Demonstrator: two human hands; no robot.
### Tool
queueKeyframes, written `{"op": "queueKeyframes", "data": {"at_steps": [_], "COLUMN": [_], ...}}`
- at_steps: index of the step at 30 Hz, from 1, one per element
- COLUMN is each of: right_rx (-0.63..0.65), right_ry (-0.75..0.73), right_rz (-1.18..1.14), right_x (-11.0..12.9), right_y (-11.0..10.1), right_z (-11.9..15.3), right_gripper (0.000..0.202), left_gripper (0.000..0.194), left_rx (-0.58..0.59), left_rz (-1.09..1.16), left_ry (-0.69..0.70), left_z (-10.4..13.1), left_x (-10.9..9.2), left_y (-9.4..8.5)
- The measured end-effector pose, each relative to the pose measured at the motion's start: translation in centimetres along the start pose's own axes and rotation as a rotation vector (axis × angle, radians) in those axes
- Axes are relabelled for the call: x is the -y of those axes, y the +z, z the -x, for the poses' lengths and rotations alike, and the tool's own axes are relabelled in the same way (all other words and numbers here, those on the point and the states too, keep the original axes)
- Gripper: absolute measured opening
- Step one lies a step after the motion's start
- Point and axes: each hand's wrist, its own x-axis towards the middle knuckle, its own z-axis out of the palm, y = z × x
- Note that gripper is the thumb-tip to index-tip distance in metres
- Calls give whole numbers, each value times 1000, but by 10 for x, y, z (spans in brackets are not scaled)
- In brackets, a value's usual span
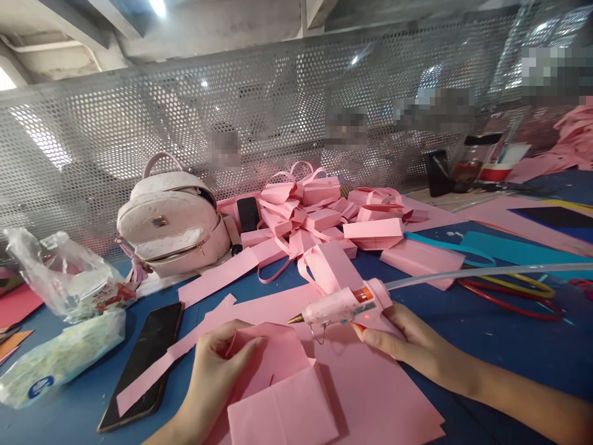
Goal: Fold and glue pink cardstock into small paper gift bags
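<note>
My left hand [221,364] pinches the raised flap of a folded pink paper box [282,405], thumb on its inner face. In my right hand [407,340] is a pink glue gun [345,307], fingers wrapped round its handle. Its brass nozzle points left, just above the flap's top edge; whether it touches cannot be made out. A long clear glue stick [486,271] sticks out of the gun's back toward the right. Beneath the box lie flat pink paper sheets [384,395].
A heap of pink paper boxes with handles [306,210] sits behind the glue gun. Left of it stand a pale backpack [169,222], a black phone [143,364], a tissue pack [65,355] and a clear plastic bag [69,272]. A perforated metal screen [278,111] closes the back.
</note>
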Motion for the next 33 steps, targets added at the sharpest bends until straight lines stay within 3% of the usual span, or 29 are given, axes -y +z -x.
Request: {"op": "queueKeyframes", "data": {"at_steps": [14,18,33], "right_rx": [79,61,79], "right_ry": [-14,-6,9], "right_rz": [-30,-16,-22], "right_x": [13,13,24], "right_y": [2,3,6], "right_z": [0,1,4], "right_gripper": [40,40,39], "left_gripper": [18,17,19], "left_rx": [31,1,75], "left_rz": [24,53,4], "left_ry": [-26,0,41], "left_z": [2,3,2], "left_x": [-6,-8,-5], "left_y": [6,8,7]}}
